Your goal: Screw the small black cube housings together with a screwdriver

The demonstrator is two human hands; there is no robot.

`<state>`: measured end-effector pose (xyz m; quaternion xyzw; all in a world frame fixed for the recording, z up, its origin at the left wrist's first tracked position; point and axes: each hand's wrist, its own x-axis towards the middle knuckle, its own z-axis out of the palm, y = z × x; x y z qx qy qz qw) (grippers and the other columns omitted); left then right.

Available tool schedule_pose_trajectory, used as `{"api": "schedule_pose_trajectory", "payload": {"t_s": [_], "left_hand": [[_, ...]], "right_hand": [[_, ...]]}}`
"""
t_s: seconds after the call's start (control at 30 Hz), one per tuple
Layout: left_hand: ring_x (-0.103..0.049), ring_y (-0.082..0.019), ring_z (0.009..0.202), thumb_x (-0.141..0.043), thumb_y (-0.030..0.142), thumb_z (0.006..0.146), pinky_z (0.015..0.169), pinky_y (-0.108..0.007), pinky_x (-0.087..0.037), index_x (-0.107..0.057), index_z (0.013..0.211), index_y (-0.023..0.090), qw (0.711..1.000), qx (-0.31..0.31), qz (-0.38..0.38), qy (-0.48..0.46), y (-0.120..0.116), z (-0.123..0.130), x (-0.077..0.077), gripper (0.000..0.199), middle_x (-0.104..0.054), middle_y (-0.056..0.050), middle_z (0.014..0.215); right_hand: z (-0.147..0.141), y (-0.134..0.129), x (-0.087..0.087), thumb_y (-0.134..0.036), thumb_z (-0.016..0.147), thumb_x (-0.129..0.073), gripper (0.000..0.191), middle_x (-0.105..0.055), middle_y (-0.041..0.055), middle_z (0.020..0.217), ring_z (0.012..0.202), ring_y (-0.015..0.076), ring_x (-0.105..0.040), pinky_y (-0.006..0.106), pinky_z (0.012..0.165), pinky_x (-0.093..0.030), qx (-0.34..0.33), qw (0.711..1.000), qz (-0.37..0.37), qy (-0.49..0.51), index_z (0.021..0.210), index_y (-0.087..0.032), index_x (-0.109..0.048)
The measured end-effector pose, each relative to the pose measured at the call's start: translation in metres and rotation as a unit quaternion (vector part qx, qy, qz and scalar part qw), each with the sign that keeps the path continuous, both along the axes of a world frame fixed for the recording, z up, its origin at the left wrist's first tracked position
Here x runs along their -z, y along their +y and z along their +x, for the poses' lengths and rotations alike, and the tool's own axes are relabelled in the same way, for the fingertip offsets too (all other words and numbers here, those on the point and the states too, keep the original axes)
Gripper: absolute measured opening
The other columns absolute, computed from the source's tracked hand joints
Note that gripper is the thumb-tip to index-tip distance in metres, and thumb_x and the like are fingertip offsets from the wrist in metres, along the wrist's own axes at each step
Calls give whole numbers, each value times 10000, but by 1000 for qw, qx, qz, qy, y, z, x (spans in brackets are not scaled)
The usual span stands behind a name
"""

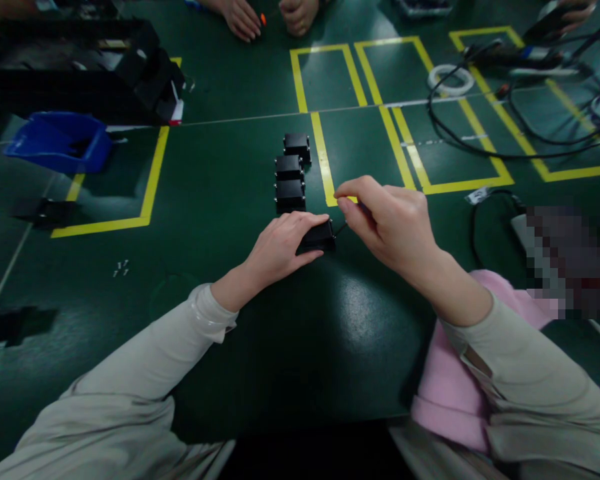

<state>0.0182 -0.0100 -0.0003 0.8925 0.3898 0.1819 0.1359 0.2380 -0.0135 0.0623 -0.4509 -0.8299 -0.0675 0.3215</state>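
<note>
My left hand (285, 243) is closed around a small black box (321, 235) on the green table, thumb on the near side and fingers over the far side. In my right hand (387, 217) a thin dark rod (342, 229) is pinched, its grip end hidden by the fingers. The rod's tip meets the right end of the box, near a small silver screw head. Just beyond my left hand, similar black boxes stand in a column: a near one (290, 192), a middle one (289, 166) and a far one (297, 145).
Several small silver screws (121, 268) lie to the left. A blue bin (63, 143) and a dark block (45, 211) are farther left. Black cable (460, 143) and a white tape ring (451, 80) lie at right. Pink cloth (450, 393) is under my right forearm. Another person's hands (243, 19) are across the table.
</note>
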Motion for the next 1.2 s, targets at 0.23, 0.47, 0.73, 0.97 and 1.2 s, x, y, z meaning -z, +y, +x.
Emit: {"api": "schedule_pose_trajectory", "payload": {"t_s": [0.23,0.47,0.73,0.97,1.2], "left_hand": [[-595,-287,1227,-670,355,946,1028,-443,-482,-451,1432,203,1000,1,-1,0,0,-1,0,555,-622,-104,1349],[-599,-285,1215,-668,355,947,1025,-435,-479,-450,1435,199,1000,7,8,3,1,0,0,557,-628,-108,1337],[-603,-290,1206,-672,346,944,1026,-447,-487,-431,1453,201,1000,6,11,2,0,-2,1,581,-619,-110,1348],[-568,-275,1299,-635,335,977,1086,-452,-479,-415,1491,227,999,47,-3,-14,2,-10,0,570,-589,-114,1406],[-539,-296,1340,-590,361,1000,1087,-483,-484,-385,1556,289,999,52,-1,12,2,-18,6,597,-527,-126,1477]], "right_hand": [[-1,0,-1,-240,1012,-393,293,-678,-7,691,594,99,-610,253,583,-340,-6,1000,-4,7,1007,-176,-679],[0,0,-1,-371,1040,-399,362,-624,-9,632,559,100,-555,259,582,-313,3,1000,-8,-17,922,-177,-681],[1,-1,-3,-302,1022,-413,307,-622,-7,632,557,99,-554,253,578,-317,-3,1000,-11,-13,951,-165,-678],[1,-1,-3,-266,1013,-397,306,-616,-13,625,559,95,-549,254,584,-326,-4,1000,-10,-3,954,-169,-681],[2,-1,-4,-383,1029,-423,330,-652,0,673,589,109,-579,260,595,-318,7,999,-39,-22,983,-182,-681]]}}
